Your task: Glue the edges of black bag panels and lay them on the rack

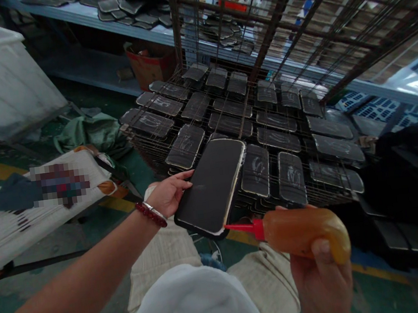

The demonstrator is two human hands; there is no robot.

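My left hand (170, 194) grips the left edge of a dark, flat rectangular panel (214, 183) with rounded corners. A pale line runs along the panel's rim, and the panel is tilted over my lap. My right hand (320, 270) is wrapped around a squeeze bottle (298, 234) of amber liquid, which lies nearly level. The bottle's red nozzle (242, 227) points left, its tip at the panel's lower right corner. Just beyond, several similar dark panels (255, 171) with shiny smears lie in rows on a wire rack (147, 149).
A tall wire mesh frame (258, 64) rises behind the rack. At left stand a white bin (1, 75) and a pale woven chair (8, 232), with green cloth (90, 135) on the floor. A cardboard box (152, 64) sits under a blue shelf (81, 17). Black material (405, 178) is piled at right.
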